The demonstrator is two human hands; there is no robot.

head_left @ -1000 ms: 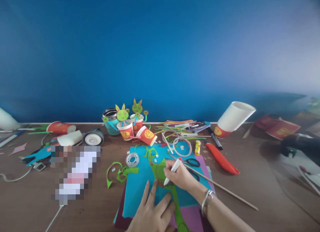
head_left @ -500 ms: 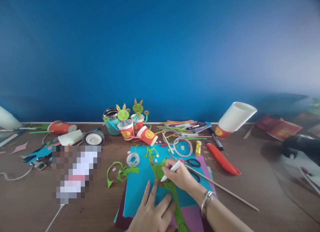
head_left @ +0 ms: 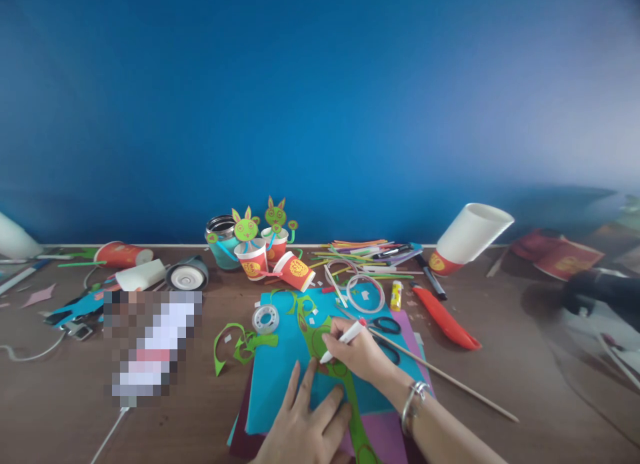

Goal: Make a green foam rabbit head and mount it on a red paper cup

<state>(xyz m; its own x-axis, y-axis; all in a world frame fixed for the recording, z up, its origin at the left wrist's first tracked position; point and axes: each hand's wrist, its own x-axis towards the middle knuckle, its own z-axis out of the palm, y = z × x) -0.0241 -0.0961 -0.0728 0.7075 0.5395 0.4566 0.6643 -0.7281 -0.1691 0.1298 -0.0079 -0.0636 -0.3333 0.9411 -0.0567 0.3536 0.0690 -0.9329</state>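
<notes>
My right hand (head_left: 357, 347) grips a white marker with a red end (head_left: 344, 340), its tip down on a green paper cut-out (head_left: 317, 341). Drawn lines show on the cut-out, which has long ears and a long strip running toward me. My left hand (head_left: 313, 417) lies flat with fingers apart, its fingertips at the cut-out's near left edge. Beneath both hands are blue paper sheets (head_left: 273, 397) stacked on purple ones. Black-handled scissors (head_left: 387, 325) lie partly behind my right hand, and a wooden stick (head_left: 460, 382) extends to the right.
A tape roll (head_left: 265, 319) and green paper scraps (head_left: 245, 344) lie to the left. Behind stand red-and-white paper cups (head_left: 251, 261) with green rabbit figures. A glue stick (head_left: 397, 296), clear tubing (head_left: 367, 311) and a red balloon-like piece (head_left: 445, 317) lie farther right.
The marker tip has shifted very slightly to the left on the green cut-out. My left hand stays in place.
</notes>
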